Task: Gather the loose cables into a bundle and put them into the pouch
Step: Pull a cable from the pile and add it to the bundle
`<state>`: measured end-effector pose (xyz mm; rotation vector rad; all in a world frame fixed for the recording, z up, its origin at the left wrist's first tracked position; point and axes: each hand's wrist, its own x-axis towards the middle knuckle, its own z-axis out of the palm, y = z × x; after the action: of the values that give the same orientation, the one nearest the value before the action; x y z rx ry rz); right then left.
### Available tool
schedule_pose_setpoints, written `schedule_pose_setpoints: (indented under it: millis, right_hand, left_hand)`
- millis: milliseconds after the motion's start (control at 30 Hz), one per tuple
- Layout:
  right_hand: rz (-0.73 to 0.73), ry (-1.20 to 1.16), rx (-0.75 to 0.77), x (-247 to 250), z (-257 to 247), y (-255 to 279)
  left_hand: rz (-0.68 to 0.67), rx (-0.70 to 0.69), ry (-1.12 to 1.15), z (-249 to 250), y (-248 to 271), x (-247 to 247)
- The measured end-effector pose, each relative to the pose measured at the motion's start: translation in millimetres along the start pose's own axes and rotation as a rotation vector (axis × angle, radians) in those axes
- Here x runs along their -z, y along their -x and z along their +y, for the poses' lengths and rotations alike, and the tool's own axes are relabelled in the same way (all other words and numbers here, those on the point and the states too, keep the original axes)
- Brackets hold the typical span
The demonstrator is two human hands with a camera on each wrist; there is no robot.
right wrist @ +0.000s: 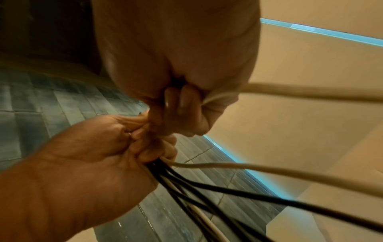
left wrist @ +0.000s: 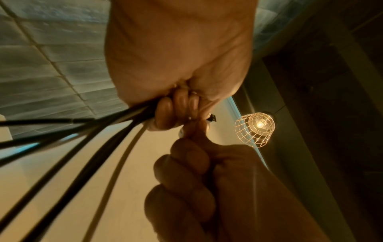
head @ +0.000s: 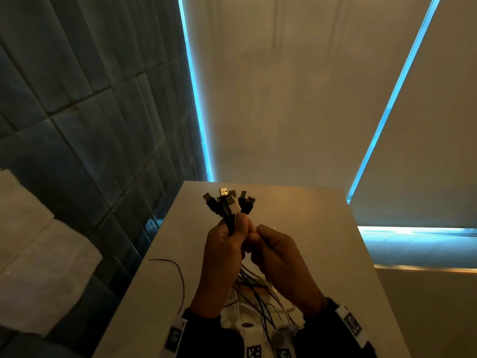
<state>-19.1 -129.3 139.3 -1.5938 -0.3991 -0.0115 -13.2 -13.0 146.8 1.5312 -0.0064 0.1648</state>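
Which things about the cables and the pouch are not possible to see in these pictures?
- Pouch: no view shows one clearly; pale things at the bottom edge of the head view sit behind the wrists, unidentifiable.
- Cable count: the left hand covers the cables in its grip.
- Far cable ends: cut off by the frame edges in both wrist views.
- Where the white cable in the right hand ends: hidden by the curled fingers.

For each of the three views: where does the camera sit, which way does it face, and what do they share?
Head: looks down at the table; both hands and sleeves show.
Left wrist: looks up along the left hand toward a caged lamp.
Right wrist: looks up along the right hand.
Shared: both hands and the cables.
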Motion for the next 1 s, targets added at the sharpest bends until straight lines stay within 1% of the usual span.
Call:
schedule_pose_setpoints:
  millis: [167,233,300,333,467,533,667,867,1000]
  right_hand:
    - [-0.100,0.049,-0.073,3,16,1]
    - [-0.121,0.074,-0.090,5,27,3]
    - [-0.127,0.096,-0.102,7,38,7]
    - [-0.131,0.095,-0.111,7,43,8]
    - [-0.152,0.086,-0.139,6,60,9]
    - [-0.137,0.133,-0.154,9,70,9]
    - [-0.111,0.301,-0.164,16,96,14]
    - [-0.096,0.342,-0.247,20,123,18]
    - [-0.074,0.481,-0.292,27,134,22]
  left_hand:
    - [0.108,0.039,0.147,-3,-5,4]
    - [0.095,0.052,0.281,1,-4,5]
    - [0.052,0.068,0.430,5,-3,5]
    - [0.045,0.076,0.468,6,-2,5]
    - [0.048,0.077,0.510,9,0,3]
    - [0.046,0.074,0.539,10,0,5]
    - [0.039,0.067,0.570,15,1,8]
    - [0.026,0.071,0.575,20,3,9]
    - [0.003,0.070,0.580,23,2,11]
